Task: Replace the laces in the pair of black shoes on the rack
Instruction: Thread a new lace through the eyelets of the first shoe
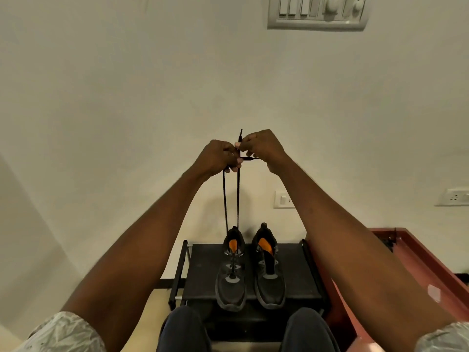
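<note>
1. Nearest, at 6 o'clock, the person's knees (247,329) face a low black rack (299,273), close enough for an easy reach.
2. On the rack's top shelf stand two black shoes, toes toward the person. The left shoe (231,273) is laced; the right shoe (269,270) shows a bare tongue, seemingly not yet laced.
3. A black lace (238,196) rises in two taut strands from the left shoe toward 12 o'clock, probably drawn up to even its ends.
4. Left hand (218,158) grips the strands; right hand (261,149) pinches a lace tip.
</note>
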Motion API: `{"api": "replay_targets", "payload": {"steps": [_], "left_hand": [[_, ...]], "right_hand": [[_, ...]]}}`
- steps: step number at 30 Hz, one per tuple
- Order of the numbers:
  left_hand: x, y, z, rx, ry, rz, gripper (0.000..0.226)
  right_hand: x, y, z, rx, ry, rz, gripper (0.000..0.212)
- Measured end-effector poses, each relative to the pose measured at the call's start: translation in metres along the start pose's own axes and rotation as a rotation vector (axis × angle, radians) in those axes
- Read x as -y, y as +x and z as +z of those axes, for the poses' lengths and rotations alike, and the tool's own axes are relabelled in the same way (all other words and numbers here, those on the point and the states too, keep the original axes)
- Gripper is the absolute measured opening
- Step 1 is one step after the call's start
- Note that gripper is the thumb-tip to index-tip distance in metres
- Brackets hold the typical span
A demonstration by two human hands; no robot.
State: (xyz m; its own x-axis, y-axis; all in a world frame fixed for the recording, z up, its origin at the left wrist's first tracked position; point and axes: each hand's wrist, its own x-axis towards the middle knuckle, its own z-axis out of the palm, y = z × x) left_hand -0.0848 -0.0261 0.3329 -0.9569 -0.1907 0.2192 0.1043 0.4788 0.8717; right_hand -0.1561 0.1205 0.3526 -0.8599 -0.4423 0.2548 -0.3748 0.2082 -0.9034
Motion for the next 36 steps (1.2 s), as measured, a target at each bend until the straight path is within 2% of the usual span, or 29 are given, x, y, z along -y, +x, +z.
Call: {"api": "replay_targets", "payload": {"steps": [2, 3, 6, 7, 10, 11, 13, 15, 17, 20, 21, 23, 25, 27, 30, 32, 34, 36], "left_hand": [[0.000, 0.002, 0.003, -0.095, -0.001, -0.009, 0.028], [0.000, 0.004, 0.004, -0.123, 0.013, 0.004, 0.028], [0.003, 0.010, 0.005, -0.174, 0.083, 0.050, 0.008], [0.005, 0.011, 0.004, -0.196, 0.098, 0.054, 0.002], [0.011, 0.015, 0.003, -0.219, 0.108, 0.065, 0.012], [0.011, 0.015, 0.003, -0.213, 0.121, 0.082, 0.014], [0.012, 0.017, 0.005, -0.214, 0.142, 0.108, 0.017], [0.011, 0.017, 0.007, -0.249, 0.171, 0.128, 0.017], [0.011, 0.019, 0.008, -0.294, 0.238, 0.123, 0.014], [0.013, 0.022, 0.006, -0.300, 0.437, 0.004, 0.005], [0.011, 0.023, 0.005, -0.257, 0.526, -0.076, 0.004], [0.003, 0.020, 0.003, -0.100, 0.628, -0.222, 0.006], [-0.008, 0.018, -0.001, 0.102, 0.533, -0.330, 0.017], [-0.017, 0.017, -0.005, 0.211, 0.302, -0.406, 0.020], [-0.015, 0.018, -0.007, 0.166, -0.028, -0.416, 0.022], [-0.012, 0.018, -0.002, 0.110, -0.119, -0.400, 0.021], [-0.012, 0.017, 0.003, 0.051, -0.121, -0.369, 0.020], [-0.011, 0.017, 0.006, 0.012, -0.152, -0.345, 0.018]], "right_hand": [[0.006, 0.000, 0.005, 0.018, -0.039, -0.026, 0.009], [0.007, 0.001, 0.007, 0.024, -0.058, -0.044, 0.011], [0.007, -0.001, 0.010, 0.038, -0.047, -0.078, 0.014], [0.002, -0.001, 0.012, -0.015, 0.012, -0.071, 0.014], [-0.027, -0.006, 0.026, -0.293, 0.117, 0.030, 0.010], [-0.038, -0.010, 0.033, -0.301, 0.131, 0.090, 0.008], [-0.054, -0.018, 0.045, -0.173, 0.233, 0.236, 0.024], [-0.058, -0.024, 0.051, -0.040, 0.266, 0.283, 0.046], [-0.058, -0.023, 0.053, 0.013, 0.228, 0.244, 0.048], [-0.059, -0.020, 0.053, -0.097, 0.062, 0.083, 0.025], [-0.060, -0.019, 0.051, -0.137, -0.032, 0.004, 0.016], [-0.065, -0.019, 0.050, -0.171, -0.215, -0.139, 0.014], [-0.069, -0.020, 0.051, -0.207, -0.367, -0.194, 0.016], [-0.064, -0.026, 0.050, -0.239, -0.365, -0.086, 0.017], [-0.050, -0.034, 0.045, -0.114, 0.103, 0.125, 0.019], [-0.041, -0.037, 0.040, -0.043, 0.384, 0.171, 0.031], [-0.036, -0.036, 0.037, -0.054, 0.448, 0.136, 0.041], [-0.036, -0.035, 0.035, -0.080, 0.361, 0.054, 0.030]]}}
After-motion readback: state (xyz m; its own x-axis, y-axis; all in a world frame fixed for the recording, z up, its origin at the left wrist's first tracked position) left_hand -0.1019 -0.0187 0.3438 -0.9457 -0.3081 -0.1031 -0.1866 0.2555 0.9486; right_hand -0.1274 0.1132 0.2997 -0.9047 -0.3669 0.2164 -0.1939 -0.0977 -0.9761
